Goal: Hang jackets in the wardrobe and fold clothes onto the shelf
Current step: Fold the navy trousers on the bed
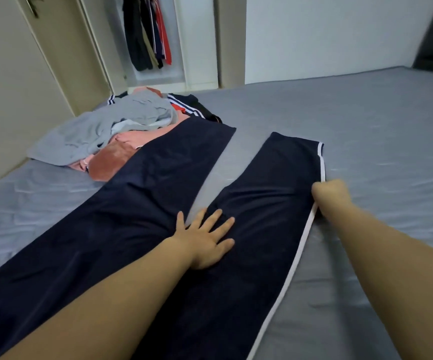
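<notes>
Dark navy track pants (158, 193) with a white side stripe lie spread flat on the bed, legs pointing away from me. My left hand (206, 237) rests flat with spread fingers on the pants near the crotch. At the outer edge of the right leg, my right hand (330, 194) is curled into a fist and grips the striped seam. A pile of clothes (106, 131), grey, pink and striped navy, lies at the far left of the bed. The open wardrobe (155, 40) behind it holds hanging dark and red garments.
The grey bed sheet (366, 131) stretches wide to the right of the pants. A beige wardrobe door (62, 61) stands open at the left. A white wall rises behind the bed, with a dark patch at the top right corner.
</notes>
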